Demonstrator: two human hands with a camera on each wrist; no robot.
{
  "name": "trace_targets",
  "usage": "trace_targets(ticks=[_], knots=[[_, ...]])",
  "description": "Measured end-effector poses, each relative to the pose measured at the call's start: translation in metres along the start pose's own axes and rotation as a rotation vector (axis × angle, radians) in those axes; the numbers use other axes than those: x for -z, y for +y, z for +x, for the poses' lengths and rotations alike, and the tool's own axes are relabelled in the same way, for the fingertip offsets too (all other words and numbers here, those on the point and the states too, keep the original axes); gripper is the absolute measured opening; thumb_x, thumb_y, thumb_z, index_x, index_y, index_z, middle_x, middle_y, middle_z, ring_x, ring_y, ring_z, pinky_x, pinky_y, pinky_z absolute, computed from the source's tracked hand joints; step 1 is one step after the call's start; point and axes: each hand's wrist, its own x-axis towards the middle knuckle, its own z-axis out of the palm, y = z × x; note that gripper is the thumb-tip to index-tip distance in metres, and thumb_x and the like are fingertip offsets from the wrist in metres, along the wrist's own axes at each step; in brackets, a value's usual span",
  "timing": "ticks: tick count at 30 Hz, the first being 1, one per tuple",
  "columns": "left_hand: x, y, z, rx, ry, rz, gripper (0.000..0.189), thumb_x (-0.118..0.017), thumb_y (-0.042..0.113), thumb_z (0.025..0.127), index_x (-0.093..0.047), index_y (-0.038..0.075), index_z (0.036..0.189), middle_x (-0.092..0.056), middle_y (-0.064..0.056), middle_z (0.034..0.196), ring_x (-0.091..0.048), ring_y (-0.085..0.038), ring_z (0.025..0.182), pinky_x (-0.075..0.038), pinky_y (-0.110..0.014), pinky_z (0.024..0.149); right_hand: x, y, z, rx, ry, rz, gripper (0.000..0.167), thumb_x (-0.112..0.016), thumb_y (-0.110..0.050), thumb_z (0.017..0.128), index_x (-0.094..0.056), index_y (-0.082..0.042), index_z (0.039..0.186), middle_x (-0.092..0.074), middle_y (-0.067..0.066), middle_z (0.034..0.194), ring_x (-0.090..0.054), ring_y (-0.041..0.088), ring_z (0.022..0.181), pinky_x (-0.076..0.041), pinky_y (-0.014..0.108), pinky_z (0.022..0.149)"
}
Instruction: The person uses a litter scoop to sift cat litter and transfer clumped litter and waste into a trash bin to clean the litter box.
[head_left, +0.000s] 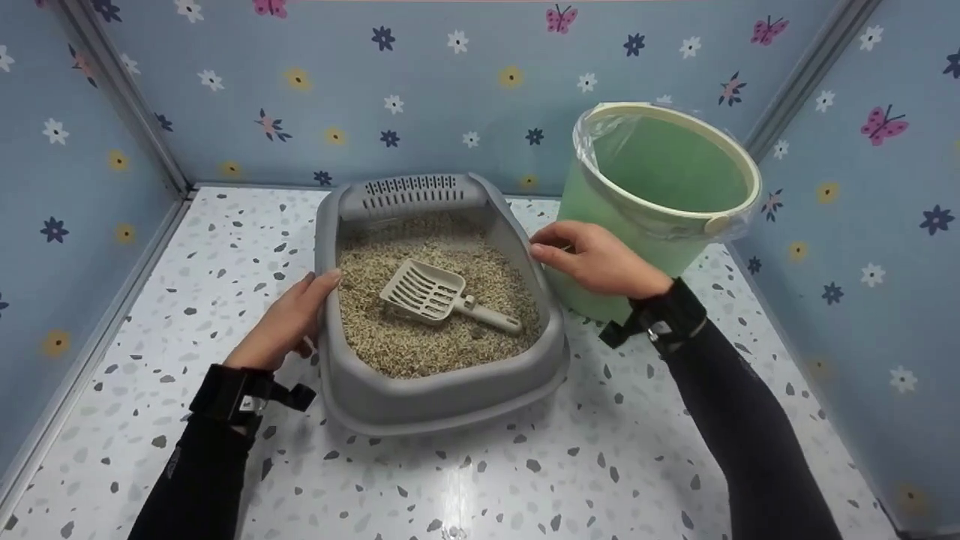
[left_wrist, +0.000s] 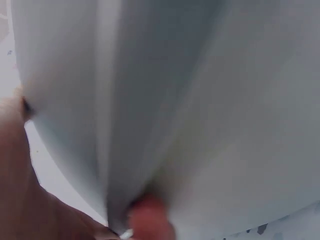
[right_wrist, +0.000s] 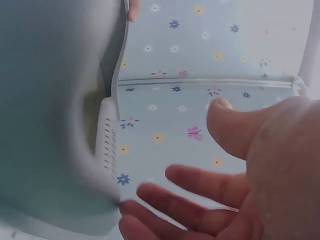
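A grey litter box (head_left: pixel 450 397) stands on the speckled surface, filled with tan granular litter (head_left: pixel 405 349). On the litter lies a beige slotted litter scoop (head_left: pixel 459 302), its handle toward the front right. My left hand (head_left: pixel 283 322) grips the box's left rim, thumb over the top edge and fingers outside. In the left wrist view, that hand (left_wrist: pixel 30 190) lies against the grey wall. My right hand (head_left: pixel 600 259) is at the box's right rim, between box and bin. The right wrist view shows its fingers spread and relaxed, fingertips close beside the outer wall.
A green bin (head_left: pixel 581 202) with a clear liner folded over its cream rim stands right behind the box, near my right hand. Flower-patterned panels (head_left: pixel 465 97) enclose the back and both sides. White speckled surface (head_left: pixel 540 480) lies in front of the box.
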Motion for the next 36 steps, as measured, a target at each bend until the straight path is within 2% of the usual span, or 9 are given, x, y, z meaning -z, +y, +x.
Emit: trace_targets(ticks=[2,5,10,14,16,20,28,33,36], knots=[[0.000,0.003,-0.007,0.013,-0.033,0.033,0.102,-0.042,0.084,0.106,-0.034,0.004,0.169,-0.064,-0.007,0.084,-0.064,-0.023,0.064,-0.051,-0.031,0.049,-0.009,0.015,-0.006,-0.063,0.049,0.052,0.047,-0.065,-0.044,0.115,-0.073,-0.006,0.142,-0.075,0.011,0.135,-0.070,0.030,0.125,-0.057,0.050,0.111],[-0.001,0.009,-0.020,-0.018,-0.086,0.117,0.102,-0.042,0.078,0.110,-0.023,0.001,0.174,-0.068,-0.011,0.090,-0.066,-0.026,0.069,-0.055,-0.034,0.051,-0.026,0.037,-0.013,-0.167,0.093,0.174,0.056,-0.061,-0.050,0.116,-0.070,-0.003,0.146,-0.075,0.015,0.134,-0.072,0.032,0.120,-0.060,0.049,0.107],[-0.003,0.021,-0.038,-0.063,-0.158,0.281,0.095,-0.048,0.076,0.110,-0.035,0.003,0.169,-0.072,-0.017,0.097,-0.070,-0.031,0.072,-0.062,-0.040,0.054,-0.061,0.061,-0.014,-0.298,0.139,0.413,0.060,-0.058,-0.054,0.115,-0.074,0.000,0.138,-0.078,0.011,0.117,-0.075,0.024,0.101,-0.065,0.036,0.090],[-0.002,0.025,-0.043,-0.055,-0.203,0.269,0.095,-0.053,0.071,0.110,-0.032,0.000,0.169,-0.074,-0.016,0.102,-0.074,-0.032,0.073,-0.065,-0.044,0.056,-0.083,0.070,-0.011,-0.350,0.199,0.571,0.055,-0.058,-0.050,0.117,-0.078,0.001,0.121,-0.073,0.002,0.093,-0.069,0.014,0.082,-0.060,0.025,0.071],[-0.002,0.024,-0.044,-0.050,-0.213,0.234,0.095,-0.055,0.067,0.111,-0.029,-0.003,0.170,-0.076,-0.016,0.104,-0.075,-0.032,0.073,-0.065,-0.044,0.055,-0.089,0.074,-0.010,-0.353,0.224,0.616,0.050,-0.058,-0.044,0.117,-0.079,0.002,0.119,-0.069,0.000,0.085,-0.064,0.011,0.074,-0.055,0.022,0.063],[-0.003,0.023,-0.043,-0.042,-0.209,0.198,0.092,-0.058,0.061,0.113,-0.030,-0.007,0.168,-0.076,-0.018,0.102,-0.074,-0.032,0.072,-0.064,-0.042,0.053,-0.097,0.080,-0.007,-0.321,0.263,0.678,0.040,-0.062,-0.029,0.116,-0.078,0.006,0.128,-0.069,0.002,0.085,-0.061,0.009,0.069,-0.050,0.020,0.058],[-0.002,0.018,-0.034,-0.026,-0.187,0.198,0.094,-0.057,0.059,0.113,-0.025,-0.007,0.172,-0.071,-0.017,0.103,-0.069,-0.028,0.074,-0.062,-0.040,0.056,-0.103,0.083,-0.010,-0.315,0.238,0.745,0.040,-0.059,-0.022,0.116,-0.072,0.013,0.129,-0.070,0.008,0.094,-0.067,0.016,0.083,-0.058,0.023,0.069],[0.016,0.011,-0.019,-0.031,-0.177,0.211,0.099,-0.057,0.063,0.112,-0.017,-0.001,0.177,-0.069,-0.020,0.112,-0.067,-0.028,0.082,-0.061,-0.040,0.057,-0.105,0.076,-0.015,-0.370,0.158,0.871,0.041,-0.057,-0.018,0.116,-0.061,0.015,0.140,-0.073,0.016,0.103,-0.072,0.020,0.086,-0.067,0.030,0.069],[0.031,0.010,-0.008,-0.019,-0.200,0.181,0.096,-0.056,0.062,0.113,-0.016,0.003,0.178,-0.068,-0.027,0.125,-0.070,-0.033,0.090,-0.066,-0.046,0.063,-0.105,0.071,-0.018,-0.385,0.115,0.930,0.034,-0.057,-0.014,0.114,-0.062,0.012,0.135,-0.072,0.015,0.100,-0.072,0.020,0.081,-0.067,0.032,0.063]])
